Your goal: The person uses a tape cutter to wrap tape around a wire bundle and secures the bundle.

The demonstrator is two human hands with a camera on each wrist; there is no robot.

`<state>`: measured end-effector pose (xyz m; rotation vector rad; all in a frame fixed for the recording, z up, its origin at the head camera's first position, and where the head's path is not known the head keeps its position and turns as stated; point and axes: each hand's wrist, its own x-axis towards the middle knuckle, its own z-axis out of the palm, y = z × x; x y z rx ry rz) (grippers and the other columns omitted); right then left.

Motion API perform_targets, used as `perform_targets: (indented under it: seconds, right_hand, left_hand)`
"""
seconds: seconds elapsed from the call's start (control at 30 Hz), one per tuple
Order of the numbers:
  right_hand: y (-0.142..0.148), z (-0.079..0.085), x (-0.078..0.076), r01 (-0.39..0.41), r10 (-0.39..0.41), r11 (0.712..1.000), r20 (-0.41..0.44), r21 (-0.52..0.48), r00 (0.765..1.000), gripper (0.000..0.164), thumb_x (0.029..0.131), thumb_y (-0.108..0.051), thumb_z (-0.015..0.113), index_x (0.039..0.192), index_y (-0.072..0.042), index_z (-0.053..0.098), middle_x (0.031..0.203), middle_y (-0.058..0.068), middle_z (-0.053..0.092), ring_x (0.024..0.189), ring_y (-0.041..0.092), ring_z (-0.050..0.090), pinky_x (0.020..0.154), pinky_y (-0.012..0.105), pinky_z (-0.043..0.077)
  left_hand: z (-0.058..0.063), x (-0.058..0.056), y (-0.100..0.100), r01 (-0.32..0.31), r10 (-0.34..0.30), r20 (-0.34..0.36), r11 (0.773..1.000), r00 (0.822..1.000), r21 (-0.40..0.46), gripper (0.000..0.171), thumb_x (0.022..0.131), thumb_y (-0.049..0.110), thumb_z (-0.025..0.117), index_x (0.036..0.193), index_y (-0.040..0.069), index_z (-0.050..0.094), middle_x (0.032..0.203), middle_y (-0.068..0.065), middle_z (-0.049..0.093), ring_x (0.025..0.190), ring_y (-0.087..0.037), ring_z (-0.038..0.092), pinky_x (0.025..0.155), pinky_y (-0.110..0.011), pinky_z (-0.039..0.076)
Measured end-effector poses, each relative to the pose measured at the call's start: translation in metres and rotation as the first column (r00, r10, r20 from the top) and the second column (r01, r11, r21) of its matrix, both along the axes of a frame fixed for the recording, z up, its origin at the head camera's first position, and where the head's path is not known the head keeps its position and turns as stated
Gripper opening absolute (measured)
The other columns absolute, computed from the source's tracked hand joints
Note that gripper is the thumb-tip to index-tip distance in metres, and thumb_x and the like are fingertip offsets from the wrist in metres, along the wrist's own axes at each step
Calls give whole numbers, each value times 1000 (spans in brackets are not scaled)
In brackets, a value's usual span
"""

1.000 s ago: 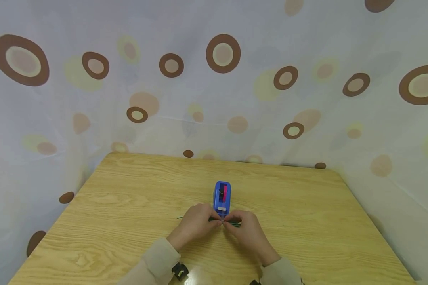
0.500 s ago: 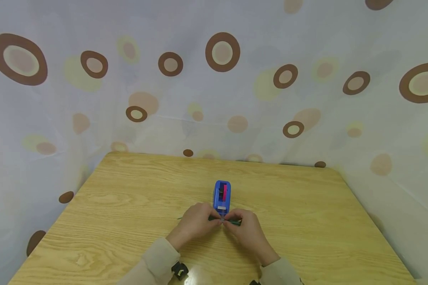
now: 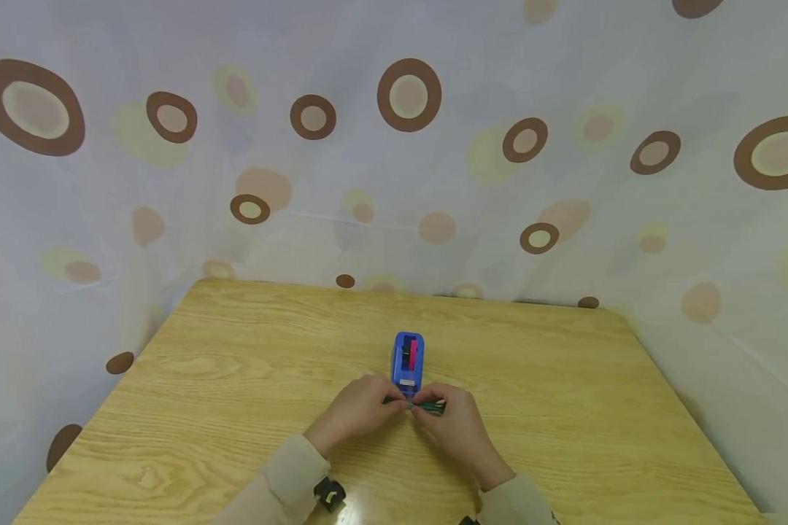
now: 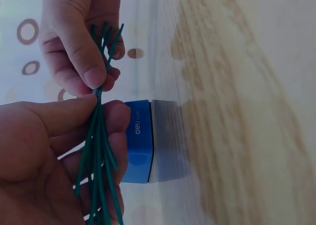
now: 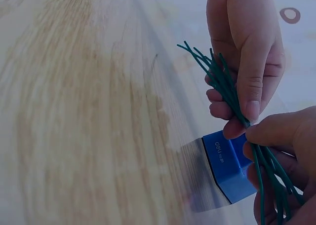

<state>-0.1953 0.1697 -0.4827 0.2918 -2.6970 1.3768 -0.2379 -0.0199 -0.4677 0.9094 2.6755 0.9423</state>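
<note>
Between my two hands lies a bundle of thin dark green wires (image 4: 97, 158). The thumb and fingertips of my left hand (image 3: 361, 407) pinch it near the middle, and several strands fan out across that palm in the left wrist view. Right beside, my right hand (image 3: 458, 423) pinches the same bundle, thumb tip close to the other thumb; the loose ends (image 5: 217, 74) splay past the left hand in the right wrist view. Just beyond the fingertips stands a blue tape dispenser (image 3: 408, 373) with a pink and black reel (image 3: 413, 355) in it.
The wood-grain table (image 3: 236, 350) stretches out around the hands. A pale curtain (image 3: 460, 175) with brown rings hangs behind and on both sides. A small black strap (image 3: 330, 494) sits by the left sleeve (image 3: 292, 474).
Both hands keep their pinch on the wires with barely any movement. A thin wire end that stuck out left of the left hand no longer shows in the head view.
</note>
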Motion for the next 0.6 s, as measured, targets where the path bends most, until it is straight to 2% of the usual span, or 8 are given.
perform_targets:
  seconds: [0.4,0.6]
  right_hand:
    - [0,-3,-2,-10,11,999,14,-42,1000,11,86,-4,76,89,-14,72,88,-6,69,86,14,63,75,27,53]
    - [1,-4,-3,-13,13,1000,24,-25,1000,9,87,-8,75,89,-16,73,89,-7,70,89,14,63,80,34,52]
  left_hand:
    - [-1,-1,-1,2,0,-26,999,1000,48,12,93,20,70,90,15,80,85,11,70,80,-3,60,71,-25,50]
    - [-2,0,-1,-5,6,-22,998,1000,65,11,92,19,71,91,15,81,85,10,71,79,-2,60,70,-24,50]
